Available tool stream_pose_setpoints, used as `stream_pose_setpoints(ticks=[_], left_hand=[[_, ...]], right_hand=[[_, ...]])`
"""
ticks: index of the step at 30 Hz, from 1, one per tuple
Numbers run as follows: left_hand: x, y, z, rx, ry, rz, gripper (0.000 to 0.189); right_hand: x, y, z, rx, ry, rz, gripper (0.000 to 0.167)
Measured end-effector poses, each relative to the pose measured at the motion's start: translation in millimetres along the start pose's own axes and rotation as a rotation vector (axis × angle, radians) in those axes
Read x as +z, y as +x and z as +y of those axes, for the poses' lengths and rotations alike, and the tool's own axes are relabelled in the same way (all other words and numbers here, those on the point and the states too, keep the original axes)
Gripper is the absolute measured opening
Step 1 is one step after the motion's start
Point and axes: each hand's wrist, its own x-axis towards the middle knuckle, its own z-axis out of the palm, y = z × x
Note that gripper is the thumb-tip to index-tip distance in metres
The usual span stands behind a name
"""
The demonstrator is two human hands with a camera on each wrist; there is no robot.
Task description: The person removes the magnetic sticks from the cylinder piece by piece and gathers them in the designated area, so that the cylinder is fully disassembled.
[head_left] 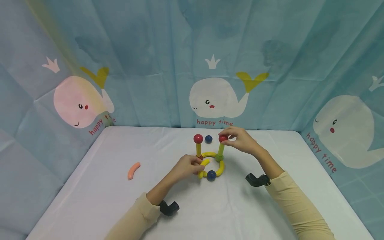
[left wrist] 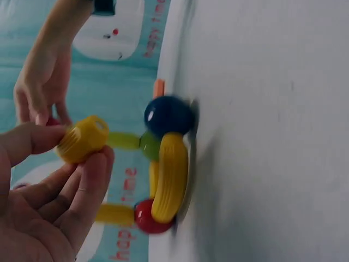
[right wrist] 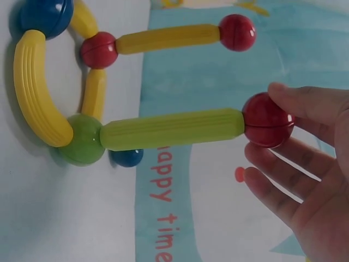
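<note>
A ring of yellow curved rods [head_left: 221,168] joined by balls lies on the table; a blue ball [head_left: 211,175] is at its front and a green ball [right wrist: 82,140] at its right. From the green ball rises a straight green rod [right wrist: 174,130] topped by a red ball [right wrist: 268,120]. My right hand [head_left: 241,141] holds that red ball between thumb and fingers. A yellow rod [right wrist: 169,39] with another red ball [head_left: 198,138] on top stands at the left. My left hand [head_left: 187,166] pinches a loose-looking yellow curved rod [left wrist: 84,139], its end facing the left wrist camera, beside the ring.
A separate blue ball [head_left: 208,139] sits behind the ring. An orange curved rod [head_left: 133,170] lies on the left of the white tabletop [head_left: 102,200]. A whale-print curtain [head_left: 159,100] hangs behind the table's back edge. Dark camera mounts [head_left: 169,208] stick out from both wrists.
</note>
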Motion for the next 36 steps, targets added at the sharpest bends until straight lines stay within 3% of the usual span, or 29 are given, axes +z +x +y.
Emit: stream_pose_setpoints(ticks=[8,15,23,29,36], left_hand=[[-39.1,-14.7,-23.5,-0.103,0.047,0.014,0.026],[-78.7,-23.5,-49.7,-0.128,0.059,0.053,0.028],[-116.9,-30.7,-65.5,-0.230,0.176,0.063,0.035],[-137.0,-35.3,-79.0,-0.345,0.194,0.073,0.036],[-147.1,-40.6,-88.6,-0.367,0.305,0.080,0.034]], right_hand=[[1,-0.8,1,-0.006,0.012,0.016,0.034],[3,-1.0,3,-0.025,0.016,0.026,0.034],[3,-0.3,3,-0.028,0.009,0.022,0.035],[2,-0.4,1,-0.021,0.013,0.019,0.034],[2,-1.4,-1,-0.016,0.019,0.018,0.035]])
